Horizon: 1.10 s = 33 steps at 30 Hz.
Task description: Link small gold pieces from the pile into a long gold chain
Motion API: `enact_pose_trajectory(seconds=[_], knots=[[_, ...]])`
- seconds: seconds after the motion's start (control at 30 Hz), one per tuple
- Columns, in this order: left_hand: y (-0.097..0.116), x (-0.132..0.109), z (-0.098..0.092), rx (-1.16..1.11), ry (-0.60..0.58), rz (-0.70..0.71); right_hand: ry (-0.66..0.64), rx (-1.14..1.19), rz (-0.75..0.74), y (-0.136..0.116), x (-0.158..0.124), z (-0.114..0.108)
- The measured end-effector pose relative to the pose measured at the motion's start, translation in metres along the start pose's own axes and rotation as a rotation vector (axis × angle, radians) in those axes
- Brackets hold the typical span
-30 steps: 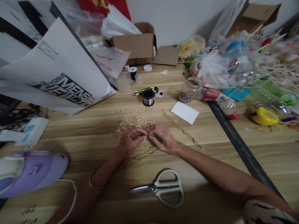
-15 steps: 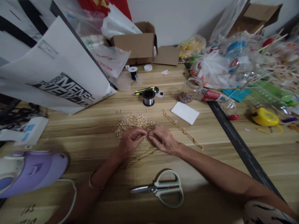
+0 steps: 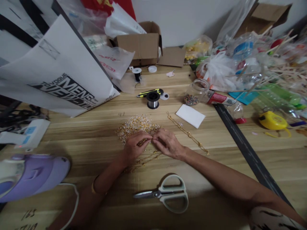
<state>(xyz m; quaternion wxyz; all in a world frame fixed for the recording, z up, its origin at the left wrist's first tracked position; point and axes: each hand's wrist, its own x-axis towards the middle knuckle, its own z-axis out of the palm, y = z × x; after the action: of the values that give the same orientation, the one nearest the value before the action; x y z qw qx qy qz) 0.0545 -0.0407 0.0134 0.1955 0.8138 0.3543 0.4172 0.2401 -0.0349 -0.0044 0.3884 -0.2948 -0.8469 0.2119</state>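
Observation:
My left hand (image 3: 136,145) and my right hand (image 3: 169,143) meet fingertip to fingertip at the lower right edge of a pile of small gold and clear beads (image 3: 134,123). Both are closed in a pinch; what sits between the fingertips is too small to make out. A gold beaded chain (image 3: 146,158) lies on the table just below, one end passing near my right hand. Another gold chain (image 3: 189,134) is stretched out to the right of that hand. Closer to me rest scissors with pale handles (image 3: 174,193), blades pointing left.
Beyond the beads stand a wire spool (image 3: 153,100), a yellow cutter knife (image 3: 150,92) and a jar of beads (image 3: 195,92). A folded white paper (image 3: 190,115) lies right of them. At left are a purple iron (image 3: 38,175) and a white bag (image 3: 59,73); a yellow tape measure (image 3: 272,120) sits far right.
My left hand has tilted slightly, its fingers drawn a little closer together. My right hand stays almost in the same place, and the things on the table have not moved.

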Motion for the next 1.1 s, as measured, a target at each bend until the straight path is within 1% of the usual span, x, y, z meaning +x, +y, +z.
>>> enact_pose_trajectory(seconds=[0.2, 0.5, 0.7, 0.87, 0.97, 1.1], knots=[[-0.0002, -0.0003, -0.0005, 0.003, -0.019, -0.031, 0.008, 0.014, 0.009, -0.0012, 0.0007, -0.0001], [-0.001, -0.0016, -0.0024, 0.025, -0.007, -0.133, 0.012, 0.048, -0.01, 0.0021, 0.0004, -0.0004], [-0.0023, -0.0027, -0.003, 0.038, 0.01, -0.132, 0.01, 0.022, -0.009, 0.0015, 0.001, -0.0006], [-0.003, -0.0037, -0.0035, 0.017, 0.026, -0.127, 0.014, 0.048, -0.008, 0.0012, 0.0012, -0.0012], [-0.0031, -0.0034, -0.0042, 0.006, 0.02, -0.115, 0.0, 0.054, 0.016, 0.0008, 0.0018, -0.0011], [-0.0042, -0.0028, -0.0047, 0.011, 0.007, -0.112, 0.003, 0.064, 0.012, 0.0005, 0.0033, -0.0006]])
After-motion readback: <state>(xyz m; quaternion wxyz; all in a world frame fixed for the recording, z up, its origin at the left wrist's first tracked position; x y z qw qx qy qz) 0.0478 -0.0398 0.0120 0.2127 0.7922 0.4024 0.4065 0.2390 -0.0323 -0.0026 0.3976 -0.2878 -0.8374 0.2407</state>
